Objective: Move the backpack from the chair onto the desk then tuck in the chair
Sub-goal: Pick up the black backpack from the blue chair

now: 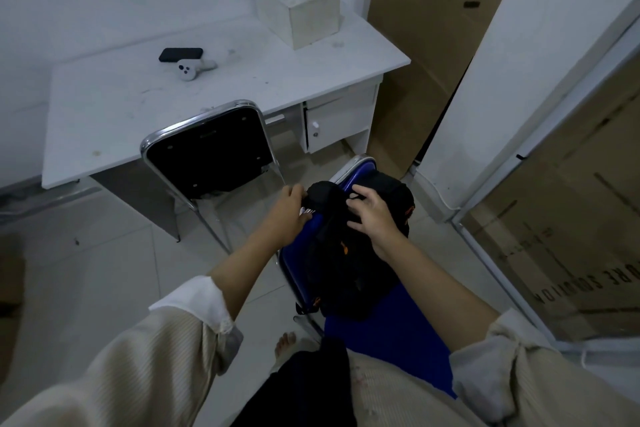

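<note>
A black backpack [349,263] with small orange marks sits on a blue chair [391,336] right in front of me. My left hand [289,210] touches the bag's top left corner, by the chair's metal frame. My right hand [374,215] lies on top of the bag, its fingers curled at a strap; a firm grip cannot be made out. The white desk [138,107] stands beyond, against the wall.
A black chair [207,152] with a chrome frame stands at the desk, its back toward me. On the desk lie a dark case [180,54], a white controller [188,69] and a white box [298,10] holding another controller. Cardboard panels [433,38] lean at the right.
</note>
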